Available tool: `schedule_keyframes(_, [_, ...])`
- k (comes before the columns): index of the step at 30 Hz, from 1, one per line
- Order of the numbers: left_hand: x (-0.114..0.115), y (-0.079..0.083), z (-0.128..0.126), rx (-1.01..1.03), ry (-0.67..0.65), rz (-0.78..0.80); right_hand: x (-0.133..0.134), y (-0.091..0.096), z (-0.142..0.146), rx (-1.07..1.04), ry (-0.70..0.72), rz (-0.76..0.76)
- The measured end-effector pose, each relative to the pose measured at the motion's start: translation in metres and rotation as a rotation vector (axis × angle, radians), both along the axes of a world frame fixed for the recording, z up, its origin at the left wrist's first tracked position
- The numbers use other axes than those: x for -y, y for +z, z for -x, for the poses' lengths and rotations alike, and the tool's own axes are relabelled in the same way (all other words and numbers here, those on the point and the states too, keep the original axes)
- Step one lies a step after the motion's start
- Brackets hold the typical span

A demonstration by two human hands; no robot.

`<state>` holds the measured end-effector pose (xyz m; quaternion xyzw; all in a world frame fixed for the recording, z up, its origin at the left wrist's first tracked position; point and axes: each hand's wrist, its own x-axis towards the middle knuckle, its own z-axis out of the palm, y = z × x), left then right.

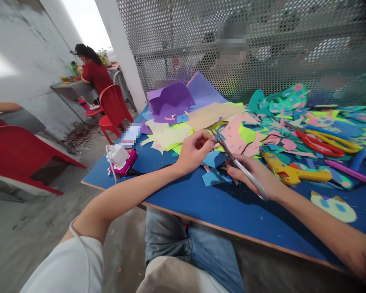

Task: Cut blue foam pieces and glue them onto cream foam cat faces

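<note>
My right hand (254,173) is closed around the grey handles of a pair of scissors (247,175). Their blades point up and to the left, close to the fingertips of my left hand (195,150). Thumb and finger of that left hand are pinched together on a small blue foam piece (220,137), which lies right at the blades and is partly covered by them. Below the hands are larger blue foam scraps (215,178) on the blue table (183,195).
A yellow glue gun (295,171), red-handled scissors (320,144) and a cream cat-shaped cutout (334,206) lie at right. Purple sheets (172,99) and colourful scraps fill the back, before a perforated metal screen (183,40). A charger (117,156) sits left. Another person (94,75) sits farther off.
</note>
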<state>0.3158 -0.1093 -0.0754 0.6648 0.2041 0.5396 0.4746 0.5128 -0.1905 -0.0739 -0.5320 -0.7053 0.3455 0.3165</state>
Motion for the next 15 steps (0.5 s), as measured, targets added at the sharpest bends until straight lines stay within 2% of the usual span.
schedule_keyframes(9, [0.004,0.002,-0.001,-0.002,-0.066,0.012,0.000,-0.010,-0.005,-0.015,0.016,-0.042])
schedule_keyframes(15, [0.005,-0.001,-0.001,0.004,-0.059,0.006,0.002,0.002,0.002,-0.011,0.007,0.016])
